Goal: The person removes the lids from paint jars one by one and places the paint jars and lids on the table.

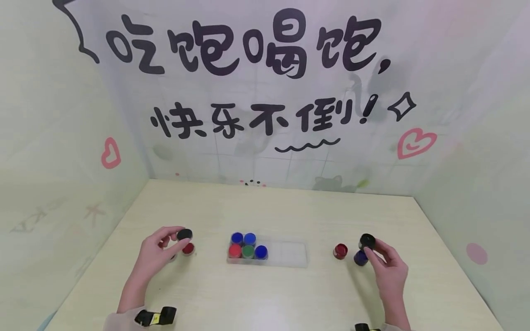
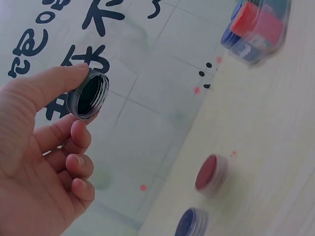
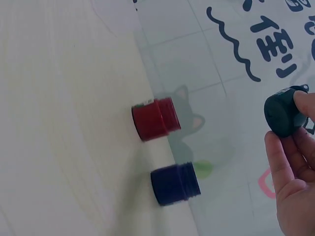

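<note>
My left hand [image 1: 159, 250] pinches a small black jar [image 2: 88, 96] between thumb and fingers, its threaded round rim facing the left wrist camera. Below that hand a red jar [image 1: 188, 249] stands on the table, with a blue jar [image 2: 191, 223] beside it, mostly hidden in the head view. On the other side my right hand [image 1: 389, 266] holds a dark green, nearly black jar [image 3: 283, 110] by thumb and fingers, raised off the table. Near it stand a dark blue jar [image 1: 360, 258] and a dark red jar [image 3: 155, 119].
A clear plastic tray [image 1: 290, 254] lies at mid-table between the hands. Several blue, red and green jars [image 1: 248, 252] fill its left part. Fabric walls [image 1: 256, 165] with printed lettering enclose the pale table [image 1: 265, 299] at the back and sides.
</note>
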A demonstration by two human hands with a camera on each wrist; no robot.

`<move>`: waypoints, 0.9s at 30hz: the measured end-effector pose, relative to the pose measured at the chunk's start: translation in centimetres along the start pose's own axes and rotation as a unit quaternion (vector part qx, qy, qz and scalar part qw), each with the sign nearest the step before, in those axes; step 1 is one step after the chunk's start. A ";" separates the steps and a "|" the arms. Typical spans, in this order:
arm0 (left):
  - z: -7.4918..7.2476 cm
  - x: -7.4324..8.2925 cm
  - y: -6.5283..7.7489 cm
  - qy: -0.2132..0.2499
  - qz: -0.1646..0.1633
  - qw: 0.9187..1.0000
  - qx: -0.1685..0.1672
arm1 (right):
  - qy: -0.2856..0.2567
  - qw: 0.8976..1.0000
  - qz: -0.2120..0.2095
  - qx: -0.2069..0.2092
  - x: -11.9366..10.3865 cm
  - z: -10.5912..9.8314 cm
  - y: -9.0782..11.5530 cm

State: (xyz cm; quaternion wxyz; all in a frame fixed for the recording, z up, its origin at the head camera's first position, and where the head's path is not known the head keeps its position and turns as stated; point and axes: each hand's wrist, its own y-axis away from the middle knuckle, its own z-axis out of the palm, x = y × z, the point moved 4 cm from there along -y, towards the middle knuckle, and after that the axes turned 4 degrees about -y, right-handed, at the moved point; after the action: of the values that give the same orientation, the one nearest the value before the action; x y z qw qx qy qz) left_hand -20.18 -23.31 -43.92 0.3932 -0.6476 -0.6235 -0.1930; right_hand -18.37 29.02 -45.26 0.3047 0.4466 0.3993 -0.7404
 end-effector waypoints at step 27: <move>-3.0 -6.8 3.3 -0.136 -0.129 0.977 -0.101 | 0.341 0.922 0.172 0.056 1.9 -6.3 0.2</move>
State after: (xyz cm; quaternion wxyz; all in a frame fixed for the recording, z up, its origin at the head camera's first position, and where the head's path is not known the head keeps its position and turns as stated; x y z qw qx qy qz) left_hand -17.30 -29.79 -47.99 0.2087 -0.6181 -0.7269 -0.2145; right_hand -16.38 34.24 -48.81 0.2472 0.7504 0.3540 -0.5005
